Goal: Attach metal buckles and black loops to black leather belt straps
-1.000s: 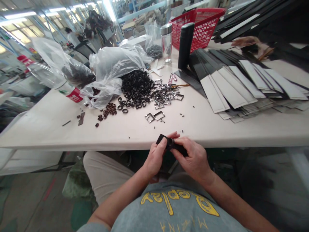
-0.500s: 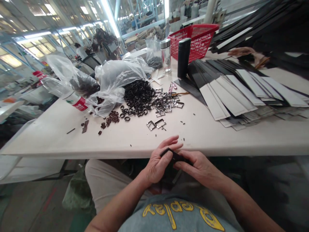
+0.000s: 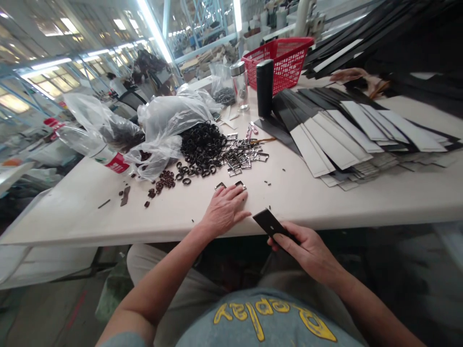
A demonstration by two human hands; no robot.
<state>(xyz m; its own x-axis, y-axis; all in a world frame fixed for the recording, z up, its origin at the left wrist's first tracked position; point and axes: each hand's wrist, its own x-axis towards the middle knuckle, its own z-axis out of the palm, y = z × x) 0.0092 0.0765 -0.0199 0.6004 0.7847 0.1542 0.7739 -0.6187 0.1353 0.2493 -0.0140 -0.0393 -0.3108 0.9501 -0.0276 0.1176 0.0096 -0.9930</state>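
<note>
My right hand grips a flat black strap piece with a small slot, thumb on top, at the table's front edge. Fingers stretched out, my left hand reaches over the table and touches or nearly touches two metal buckle frames, which it partly covers. Beyond it lies a heap of similar metal buckles. Black rings are piled to the left of those, and small brown loops sit nearer the front.
Plastic bags and a clear bottle occupy the left side. A glass jar, a black flask and a red basket stand at the back. Black and white strips are stacked at right.
My left hand has let go of the black strap piece and moved forward and left to the two buckle frames. My right hand keeps the strap piece, now more exposed.
</note>
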